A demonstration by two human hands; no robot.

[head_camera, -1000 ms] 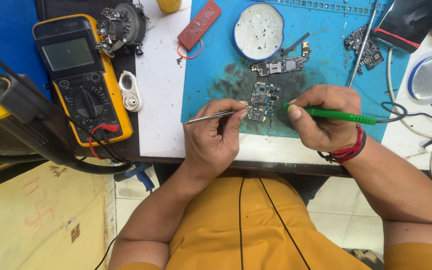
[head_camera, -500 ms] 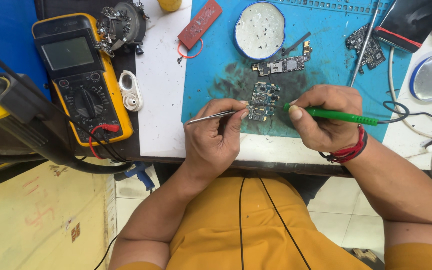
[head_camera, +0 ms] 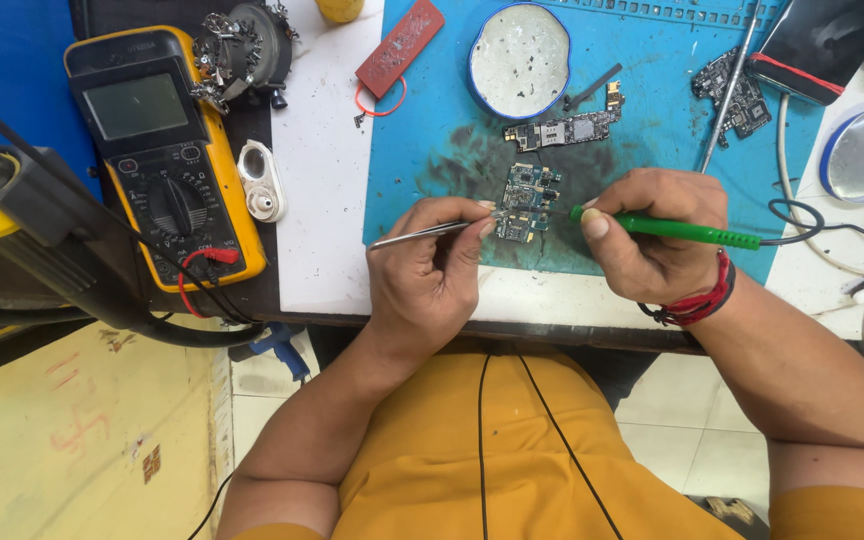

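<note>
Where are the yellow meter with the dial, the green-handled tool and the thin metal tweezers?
Yellow meter with round dial (head_camera: pixel 167 190): head view, on the dial.
Green-handled tool (head_camera: pixel 687 232): head view, mid-handle, in the right hand.
Thin metal tweezers (head_camera: pixel 417 235): head view, on the bare shaft, in the left hand.

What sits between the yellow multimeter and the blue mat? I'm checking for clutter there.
In the head view, a small white oval plastic part lies on the white surface between the yellow multimeter and the blue mat.

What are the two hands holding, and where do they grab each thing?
The left hand pinches metal tweezers near their tips. The right hand grips a green-handled soldering iron by the front of its handle. Both point at a small circuit board.
</note>
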